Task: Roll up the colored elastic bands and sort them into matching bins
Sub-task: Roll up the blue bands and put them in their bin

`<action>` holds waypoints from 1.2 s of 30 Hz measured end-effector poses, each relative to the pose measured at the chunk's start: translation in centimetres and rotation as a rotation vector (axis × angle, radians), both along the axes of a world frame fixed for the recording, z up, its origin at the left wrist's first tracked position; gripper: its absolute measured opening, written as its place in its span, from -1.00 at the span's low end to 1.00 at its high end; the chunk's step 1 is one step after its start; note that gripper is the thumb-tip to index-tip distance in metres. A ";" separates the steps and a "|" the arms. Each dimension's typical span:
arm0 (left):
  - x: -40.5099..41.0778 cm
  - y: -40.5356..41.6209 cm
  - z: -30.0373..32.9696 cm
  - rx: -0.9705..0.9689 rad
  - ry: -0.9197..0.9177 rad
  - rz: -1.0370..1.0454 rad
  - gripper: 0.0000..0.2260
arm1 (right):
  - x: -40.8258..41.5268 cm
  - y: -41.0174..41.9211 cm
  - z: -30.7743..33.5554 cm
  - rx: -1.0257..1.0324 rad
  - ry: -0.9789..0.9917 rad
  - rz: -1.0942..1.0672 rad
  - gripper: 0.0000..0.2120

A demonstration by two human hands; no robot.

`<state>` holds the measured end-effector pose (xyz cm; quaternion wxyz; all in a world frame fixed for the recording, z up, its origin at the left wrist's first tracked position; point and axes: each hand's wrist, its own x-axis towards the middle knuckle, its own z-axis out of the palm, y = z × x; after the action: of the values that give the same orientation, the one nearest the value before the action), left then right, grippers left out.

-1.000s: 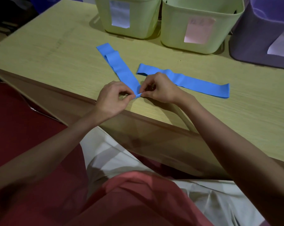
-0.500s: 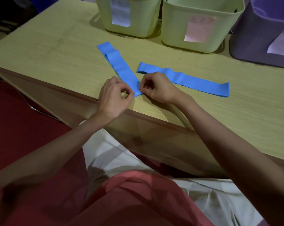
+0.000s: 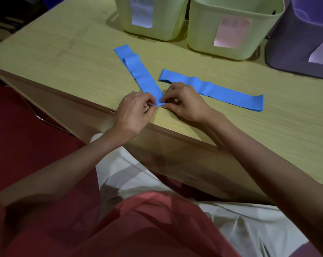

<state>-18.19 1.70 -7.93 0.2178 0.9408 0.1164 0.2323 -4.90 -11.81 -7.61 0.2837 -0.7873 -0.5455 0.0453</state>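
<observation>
Two blue elastic bands lie flat on the wooden table (image 3: 68, 58). The left blue band (image 3: 140, 73) runs diagonally from the back left down to the table's front edge. Its near end is pinched between my left hand (image 3: 133, 113) and my right hand (image 3: 184, 103), thumbs and fingertips curled onto a small fold there. The second blue band (image 3: 218, 90) stretches to the right behind my right hand, untouched. Three bins stand at the back: a pale green bin (image 3: 166, 19), a second pale green bin (image 3: 199, 34) and a purple bin (image 3: 290, 51).
Each bin carries a paper label on its front. The table's front edge runs diagonally just under my hands. My lap, in red and white cloth, fills the lower part of the view.
Both hands stay at the near end of the left band, with small finger shifts as the end is folded. The bands and bins have not moved.
</observation>
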 end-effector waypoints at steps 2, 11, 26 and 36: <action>0.0 0.0 0.0 0.019 -0.006 0.000 -0.94 | 0.1 0.3 0.0 0.017 0.008 -0.008 -0.90; 0.9 -0.2 0.7 -0.061 0.057 0.150 -0.97 | -0.1 1.5 0.1 0.024 0.086 -0.095 -0.92; 0.6 0.2 0.2 0.014 0.022 0.087 -0.95 | 0.2 0.9 0.1 0.002 -0.019 -0.041 -0.87; 0.5 0.9 -0.6 0.193 -0.017 0.067 -0.83 | -0.4 2.2 0.2 -0.001 -0.002 -0.138 -0.88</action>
<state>-17.67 2.61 -8.54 0.1192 0.9510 0.1231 0.2575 -5.28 -9.62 -7.43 0.2853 -0.8233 -0.4901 0.0252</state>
